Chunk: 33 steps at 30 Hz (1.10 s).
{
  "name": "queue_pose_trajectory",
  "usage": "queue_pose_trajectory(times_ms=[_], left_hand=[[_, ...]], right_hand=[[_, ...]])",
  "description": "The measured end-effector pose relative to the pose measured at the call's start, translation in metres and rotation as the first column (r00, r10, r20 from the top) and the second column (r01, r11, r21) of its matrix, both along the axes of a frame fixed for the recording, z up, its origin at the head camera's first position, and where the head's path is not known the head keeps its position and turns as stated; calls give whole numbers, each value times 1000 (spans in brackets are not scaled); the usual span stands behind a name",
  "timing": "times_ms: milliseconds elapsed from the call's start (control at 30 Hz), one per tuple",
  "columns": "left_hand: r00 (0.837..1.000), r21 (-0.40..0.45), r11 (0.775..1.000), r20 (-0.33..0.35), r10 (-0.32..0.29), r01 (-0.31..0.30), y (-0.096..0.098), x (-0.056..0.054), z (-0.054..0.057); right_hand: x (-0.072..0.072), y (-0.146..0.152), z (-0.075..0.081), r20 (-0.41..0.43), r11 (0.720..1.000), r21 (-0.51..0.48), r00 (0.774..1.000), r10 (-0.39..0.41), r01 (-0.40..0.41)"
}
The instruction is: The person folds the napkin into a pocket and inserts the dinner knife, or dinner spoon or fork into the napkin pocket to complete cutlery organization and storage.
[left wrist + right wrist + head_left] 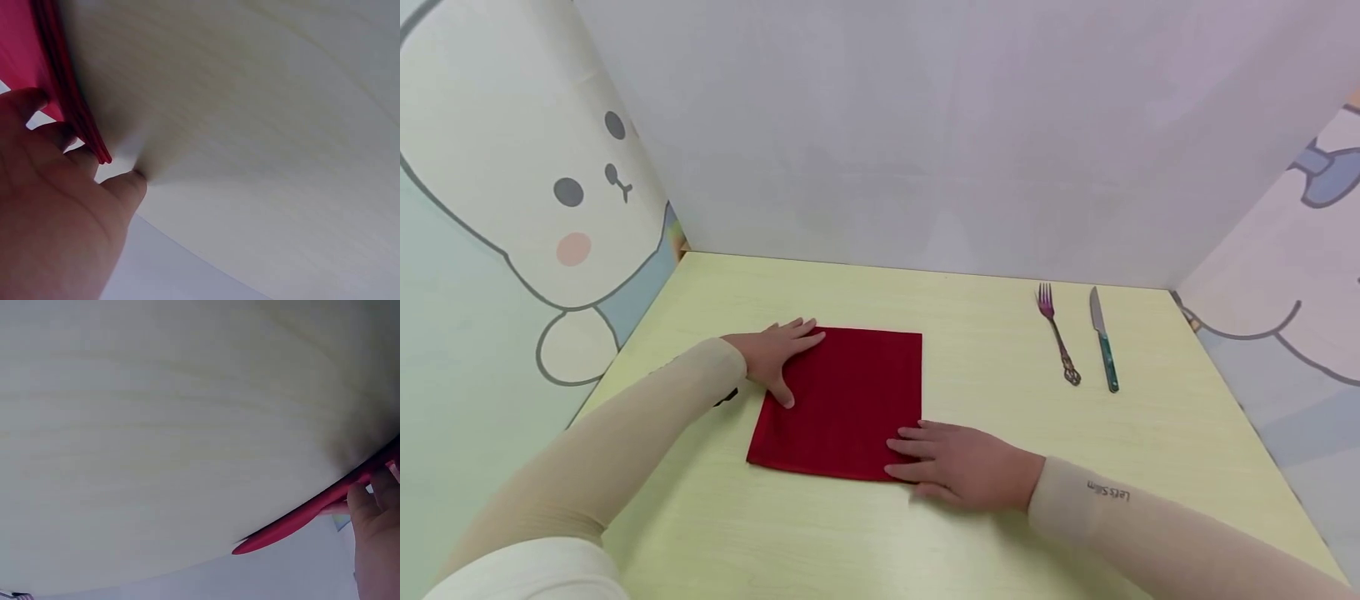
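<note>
A red cloth (850, 400), folded into a square, lies flat on the pale wooden table. My left hand (777, 354) rests with spread fingers over its far left corner, thumb on the cloth's left side. In the left wrist view, the layered folds of the red cloth (65, 81) show as a stacked edge beside the fingers of the left hand (69, 194). At the near right corner my right hand (966, 467) lies with extended fingers touching the cloth. The right wrist view has the right hand (378, 519) at the cloth's edge (287, 525).
A fork (1057, 333) with a purplish head and ornate handle lies right of the cloth. Beside it is a knife (1104, 342) with a green handle. A plain pale wall (940, 150) rises behind the table (760, 533), and cartoon-printed panels (512, 208) stand at both sides.
</note>
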State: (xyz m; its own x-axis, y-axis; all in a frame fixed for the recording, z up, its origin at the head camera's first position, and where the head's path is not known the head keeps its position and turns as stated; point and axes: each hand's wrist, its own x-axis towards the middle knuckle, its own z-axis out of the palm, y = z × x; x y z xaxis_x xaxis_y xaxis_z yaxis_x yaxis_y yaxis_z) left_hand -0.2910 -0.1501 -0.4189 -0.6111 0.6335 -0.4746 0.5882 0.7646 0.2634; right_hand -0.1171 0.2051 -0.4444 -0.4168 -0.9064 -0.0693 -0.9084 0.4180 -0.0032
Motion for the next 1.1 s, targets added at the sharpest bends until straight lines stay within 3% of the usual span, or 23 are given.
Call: queue_pose_trajectory(times_ms=[100,167,267,400,533,700,1100], left_hand=[[1000,-1,1000,2,5,-5,-1,0,-1],[1000,2,1000,4,8,-8,-2,0,-1],[1000,6,1000,8,13,-13,-3,0,-1],[1000,11,1000,17,22,-22,-5,0,-2],[999,17,999,27,43,-44,-7,1,-3],[999,26,999,24,35,-36,-7,1,-3],[1000,34,999,14,6,-6,-5,-1,-5]], right_hand=[[-16,0,2,9,996,-19,996,-84,84],[-29,0,3,10,983,-22,983,-183,183],[-48,-3,3,26,940,-18,940,-339,340],[-69,-8,3,91,886,-7,882,-461,464],[-78,-11,2,185,865,17,849,-495,501],[-73,-9,0,239,850,89,818,-524,519],[-63,-5,-6,235,853,118,820,-522,509]])
